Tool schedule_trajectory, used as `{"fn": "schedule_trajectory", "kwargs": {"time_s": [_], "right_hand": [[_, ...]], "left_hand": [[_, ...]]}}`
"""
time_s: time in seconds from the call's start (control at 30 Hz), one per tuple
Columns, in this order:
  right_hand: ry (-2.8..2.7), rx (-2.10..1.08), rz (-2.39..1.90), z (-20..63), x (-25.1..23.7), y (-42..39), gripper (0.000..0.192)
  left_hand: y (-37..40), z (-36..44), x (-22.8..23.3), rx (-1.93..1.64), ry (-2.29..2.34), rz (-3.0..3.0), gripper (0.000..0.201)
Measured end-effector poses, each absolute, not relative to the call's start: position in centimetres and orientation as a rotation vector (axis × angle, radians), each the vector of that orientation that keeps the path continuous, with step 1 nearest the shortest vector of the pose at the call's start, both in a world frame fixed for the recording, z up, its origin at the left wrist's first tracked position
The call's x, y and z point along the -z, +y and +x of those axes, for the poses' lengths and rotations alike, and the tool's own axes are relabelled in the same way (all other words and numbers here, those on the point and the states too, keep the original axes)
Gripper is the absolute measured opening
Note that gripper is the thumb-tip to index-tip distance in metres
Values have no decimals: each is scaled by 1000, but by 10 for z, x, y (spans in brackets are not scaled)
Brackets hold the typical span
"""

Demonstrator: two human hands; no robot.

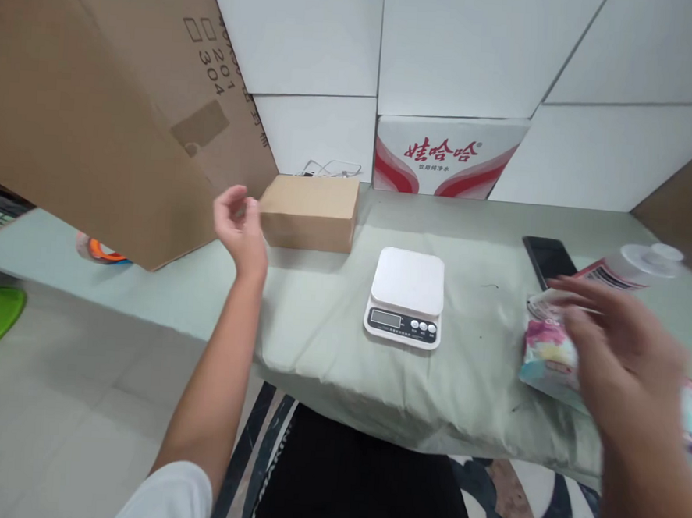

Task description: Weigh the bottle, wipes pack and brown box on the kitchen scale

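Observation:
My left hand (239, 225) is raised at the left end of a small cardboard box (306, 229); its fingers are loosely curled with the thumb apart, and nothing shows in them. I cannot tell if it touches the box. On the right, my right hand (633, 362) is blurred, fingers stretched out over a colourful plastic pouch (548, 353) that it partly hides. Whether the fingertips touch the pouch is unclear. A white kitchen scale (408, 282) with a small display and buttons stands between my hands, its platform bare.
A black phone (548, 257) and a clear bottle (630, 265) lie behind my right hand. Tape rolls (101, 252) sit under a large leaning cardboard carton (137, 121). White boxes, one with red print (446, 157), line the back. A pale green cloth (466, 399) covers the table.

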State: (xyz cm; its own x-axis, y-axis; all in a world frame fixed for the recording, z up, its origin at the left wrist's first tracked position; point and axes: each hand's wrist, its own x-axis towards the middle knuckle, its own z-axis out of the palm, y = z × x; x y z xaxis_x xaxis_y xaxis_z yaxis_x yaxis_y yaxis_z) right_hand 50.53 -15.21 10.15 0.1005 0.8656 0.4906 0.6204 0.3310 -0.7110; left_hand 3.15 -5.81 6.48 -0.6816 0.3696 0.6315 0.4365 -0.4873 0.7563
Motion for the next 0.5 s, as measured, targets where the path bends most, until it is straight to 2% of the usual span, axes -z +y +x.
{"fn": "schedule_trajectory", "kwargs": {"time_s": [0.1,0.2,0.33,0.5], "right_hand": [[-1650,-734,-1176,414,-118,-103,28],[-1664,-1085,-1085,340,-115,-47,38],[-1669,-1247,-1118,276,-98,7,57],[-1753,-1320,-971,248,-80,29,61]], "left_hand": [[-29,-23,-39,2589,-1776,-1016,43],[-11,-38,-13,2797,-1902,-1007,65],[-3,-34,4,2905,-1866,-1135,88],[2,-27,1,2842,-1814,-1298,95]]}}
